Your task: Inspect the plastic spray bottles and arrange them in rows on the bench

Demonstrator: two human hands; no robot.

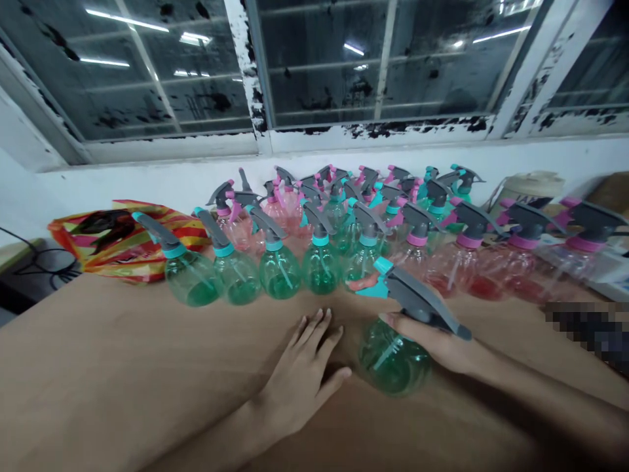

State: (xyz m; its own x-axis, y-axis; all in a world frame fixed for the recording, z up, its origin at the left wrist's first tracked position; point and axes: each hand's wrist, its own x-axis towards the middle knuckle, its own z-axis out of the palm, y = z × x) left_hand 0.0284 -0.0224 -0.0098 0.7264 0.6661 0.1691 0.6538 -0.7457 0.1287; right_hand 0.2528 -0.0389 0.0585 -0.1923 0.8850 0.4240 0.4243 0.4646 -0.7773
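Observation:
A green see-through spray bottle (pixel 393 364) with a grey and turquoise trigger head is in my right hand (pixel 437 341), whose fingers wrap round its neck, one fingertip showing by the trigger. The bottle leans a little, with its nozzle toward the upper left. My left hand (pixel 307 367) lies flat on the brown tabletop (pixel 122 367), fingers spread, holding nothing. Just beyond it stands a front row of green spray bottles (pixel 322 265) with turquoise collars. Pink spray bottles (pixel 484 282) with pink collars continue that row to the right.
Several more pink and green spray bottles crowd behind, near the white wall (pixel 147 180). A red and yellow plastic bag (pixel 142 249) lies at the left, with black cables (pixel 59 265) beside it. A pale tub (pixel 533 187) stands at the back right. Windows (pixel 314 65) are above.

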